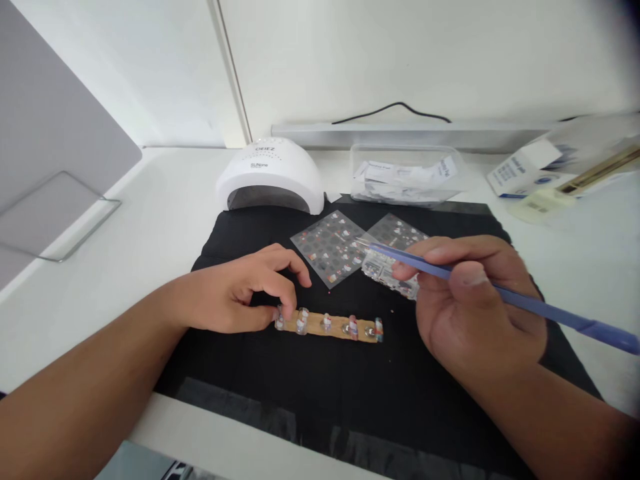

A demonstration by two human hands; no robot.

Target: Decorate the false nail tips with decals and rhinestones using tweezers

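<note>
My left hand [250,287] rests at the left end of a narrow wooden strip [314,325], thumb and index finger pinched on a clear decorated press-on nail [280,322]. Along the strip sit several more press-on nails with small white-and-red cartoon figures, including a nail [303,320] just right of my fingers. Blue tweezers [415,260] are held in my right hand [475,300], raised above the mat, with the thin metal tips pointing left. Below those tips lie a clear sticker sheet [330,250], a second sticker sheet [395,230] and a case of small shiny pieces [387,275].
A black mat [280,393] covers the middle of the white table [165,193]. At the back stand a white nail lamp [270,177] and a clear bin [405,175] of paper packets. A white box [523,170] stands at the right; a wire stand [85,233] is at the left.
</note>
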